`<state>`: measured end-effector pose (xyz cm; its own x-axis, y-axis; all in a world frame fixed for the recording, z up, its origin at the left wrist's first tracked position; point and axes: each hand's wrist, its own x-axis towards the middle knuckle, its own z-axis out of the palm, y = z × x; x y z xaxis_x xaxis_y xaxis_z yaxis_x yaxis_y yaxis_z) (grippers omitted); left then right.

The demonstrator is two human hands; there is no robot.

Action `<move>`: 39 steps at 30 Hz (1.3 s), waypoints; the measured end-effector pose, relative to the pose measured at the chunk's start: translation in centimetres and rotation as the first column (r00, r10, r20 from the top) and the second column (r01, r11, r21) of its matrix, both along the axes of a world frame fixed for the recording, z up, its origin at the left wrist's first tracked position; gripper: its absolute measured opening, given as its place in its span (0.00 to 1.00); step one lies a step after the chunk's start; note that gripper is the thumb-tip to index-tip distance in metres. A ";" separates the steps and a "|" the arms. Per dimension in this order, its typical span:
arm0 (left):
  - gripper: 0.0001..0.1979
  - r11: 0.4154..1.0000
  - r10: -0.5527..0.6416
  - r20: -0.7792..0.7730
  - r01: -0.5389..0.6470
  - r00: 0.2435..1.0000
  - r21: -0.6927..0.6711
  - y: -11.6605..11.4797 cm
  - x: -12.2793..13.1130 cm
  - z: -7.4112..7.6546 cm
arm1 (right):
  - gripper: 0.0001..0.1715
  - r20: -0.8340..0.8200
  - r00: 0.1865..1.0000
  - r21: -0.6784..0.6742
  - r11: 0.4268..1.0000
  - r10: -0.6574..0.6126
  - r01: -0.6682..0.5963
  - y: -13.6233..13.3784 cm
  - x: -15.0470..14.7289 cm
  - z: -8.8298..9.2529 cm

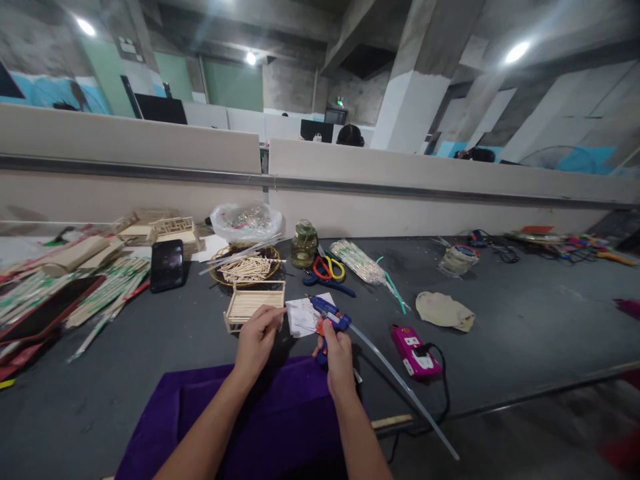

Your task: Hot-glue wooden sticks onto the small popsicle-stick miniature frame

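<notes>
A small wooden stick frame with a slatted base (255, 301) stands on the dark table. At its front right side is my left hand (260, 337), fingers bent and pressed together; what they pinch, if anything, is too small to make out. My right hand (334, 350) is wrapped round the handle of a blue glue gun (331, 313), its nozzle pointing up and left towards the frame. From the gun's back a long clear glue stick (395, 380) runs down to the right. White paper (301, 319) lies between frame and gun.
Behind the frame are a basket of short sticks (250, 268), a jar (304, 245), scissors (329, 268) and blue pliers (333, 287). A phone (167, 265) and bundled sticks (113, 287) lie left. A pink power strip (416, 353) with a black cable sits right.
</notes>
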<state>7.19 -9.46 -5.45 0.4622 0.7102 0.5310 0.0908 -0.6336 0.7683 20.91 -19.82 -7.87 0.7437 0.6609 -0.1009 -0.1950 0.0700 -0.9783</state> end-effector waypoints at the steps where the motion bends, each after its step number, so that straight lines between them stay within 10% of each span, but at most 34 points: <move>1: 0.12 1.000 -0.003 0.000 0.003 1.000 -0.001 0.0 0.0 0.0 | 0.32 0.000 1.000 0.002 1.000 0.003 -0.003 0.0 0.0 0.0; 39: 0.13 0.999 0.036 -0.011 -0.037 0.999 -0.017 -0.1 -0.1 -0.3 | 0.33 0.063 0.998 0.008 1.000 0.017 -0.018 -0.1 0.0 -0.3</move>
<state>7.13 -9.58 -5.70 0.4412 0.7358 0.5137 0.1218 -0.6162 0.7781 20.89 -19.97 -8.19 0.7365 0.6746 -0.0487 -0.1347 0.0757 -0.9880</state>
